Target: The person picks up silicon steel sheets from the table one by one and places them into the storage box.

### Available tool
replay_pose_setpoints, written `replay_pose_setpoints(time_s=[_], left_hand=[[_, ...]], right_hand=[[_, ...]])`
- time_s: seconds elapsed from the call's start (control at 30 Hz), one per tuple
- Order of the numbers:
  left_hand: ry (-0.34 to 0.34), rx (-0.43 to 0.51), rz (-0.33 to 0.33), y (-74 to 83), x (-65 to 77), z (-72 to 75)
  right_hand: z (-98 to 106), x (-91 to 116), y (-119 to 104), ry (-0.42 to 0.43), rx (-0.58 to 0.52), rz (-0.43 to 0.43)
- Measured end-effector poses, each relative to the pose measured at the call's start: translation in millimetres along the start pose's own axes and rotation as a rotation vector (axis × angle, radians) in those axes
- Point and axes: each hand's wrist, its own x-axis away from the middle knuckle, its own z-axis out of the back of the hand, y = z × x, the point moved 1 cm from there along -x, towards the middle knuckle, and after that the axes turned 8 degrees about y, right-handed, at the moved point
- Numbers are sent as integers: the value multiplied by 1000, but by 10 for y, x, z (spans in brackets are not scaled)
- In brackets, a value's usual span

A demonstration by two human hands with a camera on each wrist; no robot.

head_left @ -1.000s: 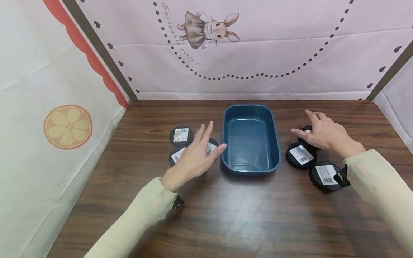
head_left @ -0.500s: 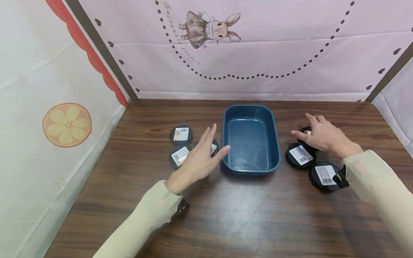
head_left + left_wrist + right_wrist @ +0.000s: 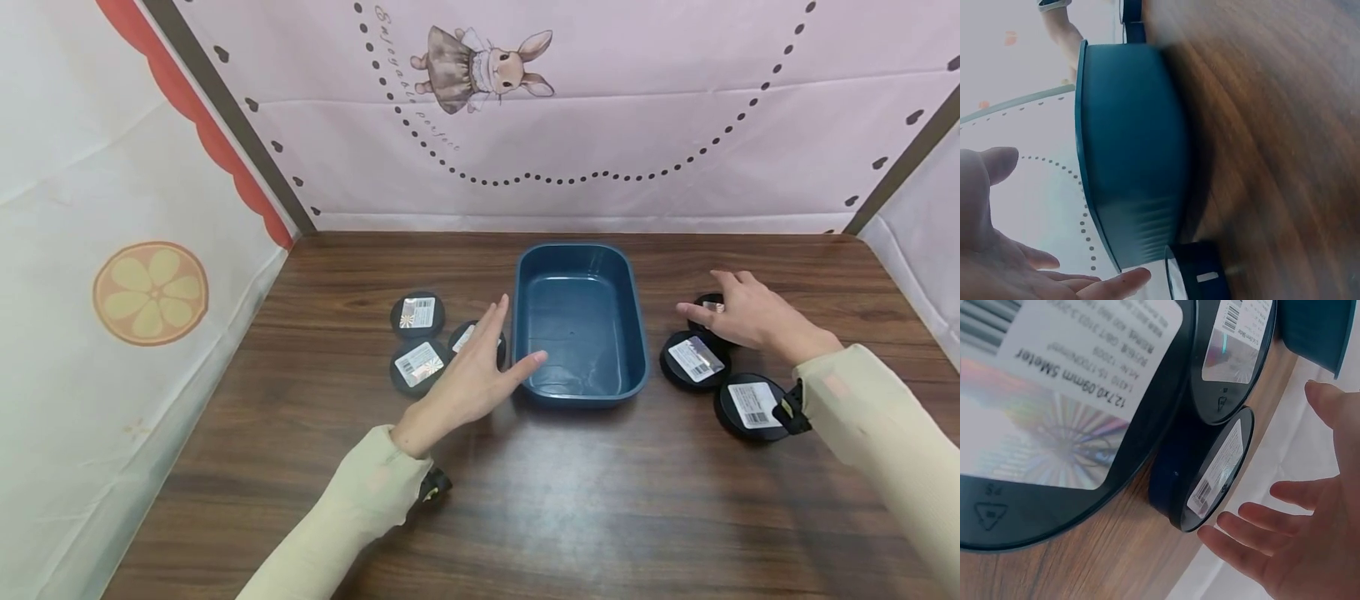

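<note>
My left hand [image 3: 468, 379], fingers extended and thumb apart, hovers by the near left corner of a blue plastic basin [image 3: 573, 333]. It holds nothing. Beside it are three flat round black cases with white labels: a far one [image 3: 417, 314], a near one [image 3: 417, 367], and one [image 3: 500, 354] partly hidden behind the fingers. Over on the right, my right hand [image 3: 761, 312] is spread above a case [image 3: 705, 304] that it partly covers, gripping nothing. Two more cases, one nearer the basin [image 3: 695, 360] and one below the wrist [image 3: 750, 406], lie close by.
A brown wood-grain table [image 3: 570, 500] carries everything. Pale printed cloth [image 3: 637, 100] hangs along its back edge, with another cloth [image 3: 67, 292] on the left side. In the right wrist view, a large case [image 3: 1054, 425] fills the upper left.
My left hand has drifted right and slightly nearer the front, uncovering more of the left cases. My right hand has barely shifted. The basin and cases stay in place.
</note>
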Motion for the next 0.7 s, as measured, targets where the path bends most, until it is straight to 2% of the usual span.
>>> replay_pose_setpoints(time_s=[0.3,0.5,0.7], left_hand=[[-1,28,-22,9,22,-94],[-6,34,-25,21,28,-155],[-11,80,-15,21,4,-174]], right_hand=[[-27,9,6,-14,-7,-17],[-25,15,35,-9,27,-20],[-27,27,58,-25,65,-26]])
